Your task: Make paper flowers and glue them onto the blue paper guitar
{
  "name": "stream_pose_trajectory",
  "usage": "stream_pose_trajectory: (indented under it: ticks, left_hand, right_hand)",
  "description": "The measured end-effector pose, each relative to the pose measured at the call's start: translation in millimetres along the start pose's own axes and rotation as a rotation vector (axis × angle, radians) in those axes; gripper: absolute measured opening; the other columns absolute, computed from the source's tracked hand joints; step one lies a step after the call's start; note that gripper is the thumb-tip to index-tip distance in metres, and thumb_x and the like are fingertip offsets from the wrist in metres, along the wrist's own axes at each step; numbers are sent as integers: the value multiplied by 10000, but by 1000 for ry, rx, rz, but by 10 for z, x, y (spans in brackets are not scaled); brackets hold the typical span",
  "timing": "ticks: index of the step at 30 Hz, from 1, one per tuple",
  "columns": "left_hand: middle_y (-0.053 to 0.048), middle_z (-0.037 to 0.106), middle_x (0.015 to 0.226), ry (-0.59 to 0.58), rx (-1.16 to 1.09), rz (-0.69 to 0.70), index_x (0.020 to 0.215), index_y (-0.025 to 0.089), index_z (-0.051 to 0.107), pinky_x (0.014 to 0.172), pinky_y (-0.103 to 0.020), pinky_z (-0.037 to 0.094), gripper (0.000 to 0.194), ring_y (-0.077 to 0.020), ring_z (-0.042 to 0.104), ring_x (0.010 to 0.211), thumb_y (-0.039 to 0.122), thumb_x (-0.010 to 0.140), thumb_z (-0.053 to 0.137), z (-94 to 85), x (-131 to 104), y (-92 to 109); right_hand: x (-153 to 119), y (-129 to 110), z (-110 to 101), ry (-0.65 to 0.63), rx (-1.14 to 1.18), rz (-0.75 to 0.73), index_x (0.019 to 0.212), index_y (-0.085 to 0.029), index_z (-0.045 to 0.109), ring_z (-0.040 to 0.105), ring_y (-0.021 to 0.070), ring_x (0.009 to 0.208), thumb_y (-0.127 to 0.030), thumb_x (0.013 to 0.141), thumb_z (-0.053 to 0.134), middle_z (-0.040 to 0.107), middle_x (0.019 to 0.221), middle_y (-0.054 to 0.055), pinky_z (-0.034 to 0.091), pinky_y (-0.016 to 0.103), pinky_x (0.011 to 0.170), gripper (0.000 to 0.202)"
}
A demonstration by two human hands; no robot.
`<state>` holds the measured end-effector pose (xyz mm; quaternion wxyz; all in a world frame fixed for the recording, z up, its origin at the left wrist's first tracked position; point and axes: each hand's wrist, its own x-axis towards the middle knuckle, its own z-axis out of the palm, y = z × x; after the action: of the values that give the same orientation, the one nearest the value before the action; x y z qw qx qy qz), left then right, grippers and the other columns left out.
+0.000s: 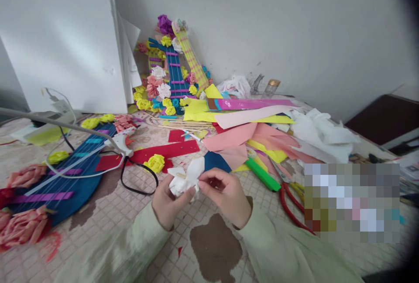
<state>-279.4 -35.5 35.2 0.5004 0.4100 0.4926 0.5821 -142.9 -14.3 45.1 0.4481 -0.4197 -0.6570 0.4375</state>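
Both my hands meet low in the middle of the view over a patterned table cover. My left hand (168,200) cups a white paper flower (185,177) from below and the left. My right hand (225,196) pinches the same flower from the right with its fingertips. A yellow paper flower (156,162) lies just beyond my left hand on a red felt strip (163,151).
A glue gun (120,144) with a black cord lies to the left beside a blue guitar-shaped piece (70,167). A green marker (262,175) and red-handled scissors (290,204) lie to the right. Coloured paper sheets (252,134) pile behind. Decorated paper guitars (175,71) lean against the wall.
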Motion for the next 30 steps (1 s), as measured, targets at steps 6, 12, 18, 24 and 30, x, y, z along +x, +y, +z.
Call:
stream_pose_trajectory:
  ticks: [6, 12, 18, 24, 30]
  left_hand:
    - [30, 540, 593, 60, -271, -86, 772, 135, 539, 410, -192, 418, 268, -93, 487, 495, 224, 554, 667, 54, -29, -28]
    - [47, 532, 588, 44, -416, -172, 773, 158, 522, 439, -203, 420, 255, -91, 495, 489, 193, 559, 657, 48, -20, -11]
    - [1, 582, 705, 37, -295, -101, 868, 135, 523, 533, -209, 437, 353, -107, 527, 601, 193, 556, 677, 43, -23, -72]
    - [26, 562, 622, 33, -220, -88, 810, 134, 509, 430, -200, 427, 331, -93, 493, 504, 246, 553, 686, 27, 2, -117]
    - [39, 553, 566, 52, -204, -80, 772, 133, 497, 403, -196, 408, 288, -82, 475, 454, 260, 578, 669, 7, 23, -113]
  right_hand:
    - [-12, -4, 16, 11, -21, -17, 756, -167, 583, 524, 122, 643, -230, 713, 529, 579, 722, 28, 439, 235, 587, 93]
    - [-12, -23, 29, 24, -38, -42, 749, -168, 576, 515, 117, 634, -208, 713, 524, 562, 714, 22, 429, 227, 574, 75]
    - [0, 13, 23, 31, -107, -80, 734, -169, 574, 514, 116, 632, -155, 694, 529, 559, 703, 21, 425, 220, 561, 62]
    - [-18, 12, 48, 50, -154, -120, 719, -160, 583, 509, 110, 612, -135, 682, 538, 567, 683, 15, 420, 220, 559, 64]
    - [-36, -3, 62, 64, -228, -190, 723, -168, 568, 502, 106, 600, -185, 711, 537, 560, 692, 18, 409, 214, 544, 37]
